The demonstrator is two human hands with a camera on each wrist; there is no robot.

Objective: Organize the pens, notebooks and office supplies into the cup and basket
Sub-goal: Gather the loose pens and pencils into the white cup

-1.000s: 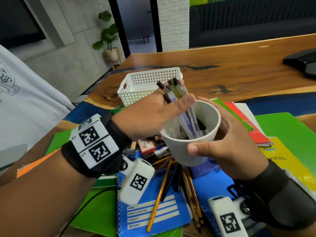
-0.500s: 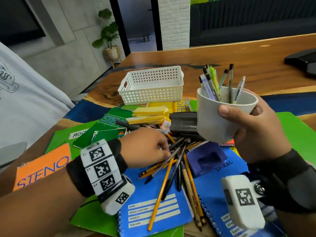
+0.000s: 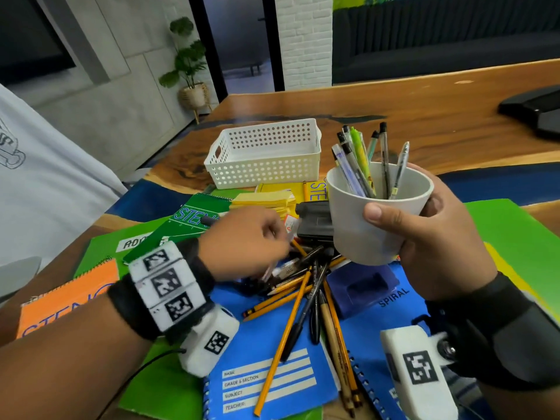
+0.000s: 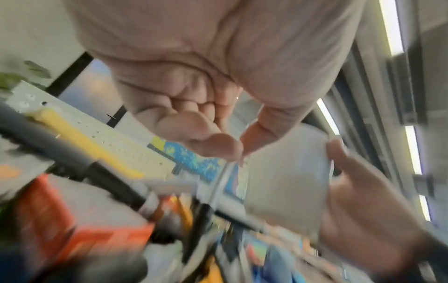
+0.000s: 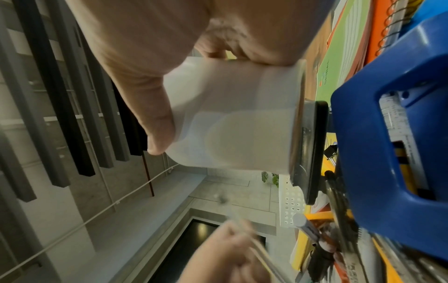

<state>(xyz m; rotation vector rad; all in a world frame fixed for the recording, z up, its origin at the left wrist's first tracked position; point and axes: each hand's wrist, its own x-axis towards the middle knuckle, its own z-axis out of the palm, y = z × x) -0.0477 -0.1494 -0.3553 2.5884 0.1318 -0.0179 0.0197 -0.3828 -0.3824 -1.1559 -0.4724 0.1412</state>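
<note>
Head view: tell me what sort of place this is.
Probably an office lounge or meeting area. A long wooden table carries a heap of notebooks, pens and pencils; behind it stand a dark sofa, a white brick pillar and a potted plant.

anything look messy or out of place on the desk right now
Yes. Loose pens and pencils lie criss-crossed in a heap on the blue notebooks, not in the white cup that the right hand holds above them. The white basket looks empty. The left hand reaches into the heap.
</note>
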